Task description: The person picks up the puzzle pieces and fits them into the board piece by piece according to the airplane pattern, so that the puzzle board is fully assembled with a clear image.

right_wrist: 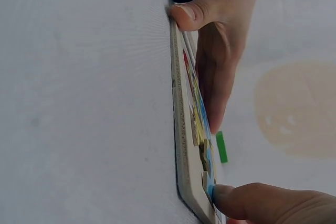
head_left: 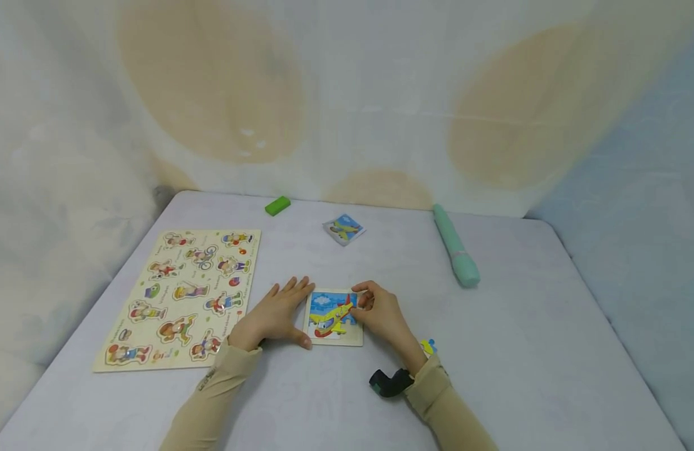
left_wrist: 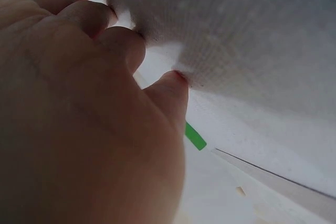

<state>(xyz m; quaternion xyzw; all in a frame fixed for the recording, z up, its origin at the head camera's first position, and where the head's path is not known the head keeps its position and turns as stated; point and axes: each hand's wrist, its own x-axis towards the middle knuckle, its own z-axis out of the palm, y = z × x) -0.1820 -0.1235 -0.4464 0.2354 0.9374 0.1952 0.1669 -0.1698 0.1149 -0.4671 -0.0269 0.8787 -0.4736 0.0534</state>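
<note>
A small wooden jigsaw puzzle [head_left: 331, 313] with a yellow airplane on blue sky lies in front of me. My left hand [head_left: 276, 314] rests spread on the table at its left side, thumb and fingertips along the frame's edge. At the right side, my right hand [head_left: 382, 312] pinches a blue puzzle piece [right_wrist: 208, 179] between thumb and fingers. The right wrist view shows this piece slightly raised at the tray's edge, with the thumb on it. Another loose yellow and blue piece [head_left: 428, 346] lies partly hidden behind my right wrist.
A large wooden board with sports figures [head_left: 178, 300] lies at the left. Farther back are a green block [head_left: 277, 205], a small airplane picture card [head_left: 344, 229] and a mint-green rolled bundle [head_left: 456, 247]. A black wrist device [head_left: 389, 383] sits by my right wrist.
</note>
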